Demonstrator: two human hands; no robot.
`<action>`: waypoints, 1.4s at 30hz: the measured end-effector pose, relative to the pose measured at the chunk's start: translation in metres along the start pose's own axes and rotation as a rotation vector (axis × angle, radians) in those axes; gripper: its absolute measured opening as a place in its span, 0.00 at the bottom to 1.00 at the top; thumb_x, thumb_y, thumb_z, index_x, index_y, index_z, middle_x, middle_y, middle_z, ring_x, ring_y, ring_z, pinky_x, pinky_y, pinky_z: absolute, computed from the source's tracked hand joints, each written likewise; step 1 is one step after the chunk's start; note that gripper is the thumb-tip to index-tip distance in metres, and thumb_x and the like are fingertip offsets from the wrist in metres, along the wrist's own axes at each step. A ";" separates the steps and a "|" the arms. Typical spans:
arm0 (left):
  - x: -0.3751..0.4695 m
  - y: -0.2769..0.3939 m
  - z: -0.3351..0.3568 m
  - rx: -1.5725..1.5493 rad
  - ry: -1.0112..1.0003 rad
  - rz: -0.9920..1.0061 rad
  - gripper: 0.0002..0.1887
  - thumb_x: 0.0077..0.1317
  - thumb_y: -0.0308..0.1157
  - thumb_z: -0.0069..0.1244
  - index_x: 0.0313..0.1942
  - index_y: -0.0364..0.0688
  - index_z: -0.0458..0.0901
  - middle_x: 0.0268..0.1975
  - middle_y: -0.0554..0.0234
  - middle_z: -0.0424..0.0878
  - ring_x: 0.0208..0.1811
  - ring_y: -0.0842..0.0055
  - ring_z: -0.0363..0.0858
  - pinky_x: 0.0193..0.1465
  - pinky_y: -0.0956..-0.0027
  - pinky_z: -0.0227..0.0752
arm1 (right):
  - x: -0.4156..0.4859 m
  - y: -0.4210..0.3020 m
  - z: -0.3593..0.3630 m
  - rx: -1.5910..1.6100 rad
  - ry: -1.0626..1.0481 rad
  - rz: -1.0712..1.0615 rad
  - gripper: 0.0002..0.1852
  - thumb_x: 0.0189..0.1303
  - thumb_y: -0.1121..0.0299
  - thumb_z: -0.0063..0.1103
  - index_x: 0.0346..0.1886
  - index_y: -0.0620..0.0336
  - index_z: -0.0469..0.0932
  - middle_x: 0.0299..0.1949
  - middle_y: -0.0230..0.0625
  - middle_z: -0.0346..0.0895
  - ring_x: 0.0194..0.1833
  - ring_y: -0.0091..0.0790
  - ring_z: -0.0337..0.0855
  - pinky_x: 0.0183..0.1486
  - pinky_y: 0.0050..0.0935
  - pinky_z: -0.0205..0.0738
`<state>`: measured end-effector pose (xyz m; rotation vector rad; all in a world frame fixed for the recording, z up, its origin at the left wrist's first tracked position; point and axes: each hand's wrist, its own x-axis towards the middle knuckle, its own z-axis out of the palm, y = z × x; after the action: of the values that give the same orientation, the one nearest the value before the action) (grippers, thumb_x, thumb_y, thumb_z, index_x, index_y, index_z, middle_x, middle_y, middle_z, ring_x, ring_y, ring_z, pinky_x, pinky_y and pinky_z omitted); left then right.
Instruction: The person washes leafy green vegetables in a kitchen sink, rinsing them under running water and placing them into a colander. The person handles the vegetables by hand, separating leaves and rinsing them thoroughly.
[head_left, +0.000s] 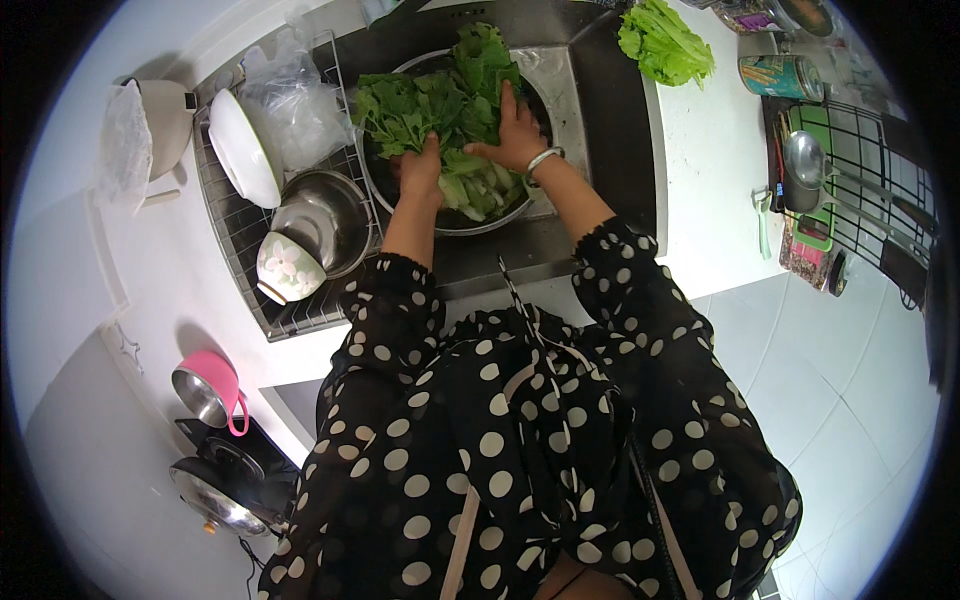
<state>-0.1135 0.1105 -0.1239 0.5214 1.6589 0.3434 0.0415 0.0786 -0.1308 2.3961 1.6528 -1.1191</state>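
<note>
A round metal basin (551, 124) stands in the dark kitchen sink (619, 135), filled with green leafy vegetables (427, 105). My left hand (421, 171) grips the stems at the left of the pile, its thumb on top and its fingers hidden beneath. My right hand (516, 135), with a bangle at the wrist, lies spread on the leaves at the right, fingers apart; whether it holds any is unclear. Paler stems (480, 187) show between the two hands. Another bunch of lettuce (666, 45) rests on the counter right of the sink.
On the left, a wire dish rack (232, 247) holds a white dish (244, 150), a steel bowl (337, 225), a floral bowl (291, 266) and plastic bags (296, 105). A pink cup (210, 382) stands nearer. Rightward are a tin (780, 77), a peeler (763, 225) and ladles (806, 161).
</note>
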 end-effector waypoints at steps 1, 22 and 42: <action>0.003 0.000 0.004 0.036 0.034 -0.030 0.36 0.67 0.46 0.42 0.65 0.30 0.49 0.64 0.44 0.57 0.63 0.55 0.60 0.58 0.57 0.62 | 0.001 -0.001 0.001 -0.012 -0.012 0.010 0.66 0.42 0.34 0.62 0.68 0.49 0.21 0.67 0.65 0.38 0.66 0.62 0.50 0.60 0.55 0.56; -0.022 -0.004 -0.024 -0.762 -0.301 0.014 0.17 0.71 0.30 0.29 0.56 0.31 0.61 0.57 0.49 0.64 0.57 0.59 0.65 0.61 0.54 0.59 | -0.057 -0.016 -0.011 0.915 -0.602 -0.070 0.17 0.57 0.53 0.58 0.37 0.58 0.79 0.31 0.38 0.80 0.31 0.25 0.79 0.32 0.26 0.73; 0.029 -0.021 0.004 0.325 0.160 0.137 0.36 0.47 0.61 0.58 0.30 0.29 0.72 0.29 0.52 0.73 0.29 0.66 0.74 0.31 0.58 0.69 | 0.008 0.008 0.013 0.130 0.046 -0.028 0.64 0.42 0.35 0.61 0.69 0.62 0.30 0.60 0.68 0.53 0.58 0.62 0.63 0.58 0.47 0.62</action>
<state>-0.1149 0.1077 -0.1596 0.8719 1.8505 0.2190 0.0427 0.0760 -0.1480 2.5019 1.6820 -1.2219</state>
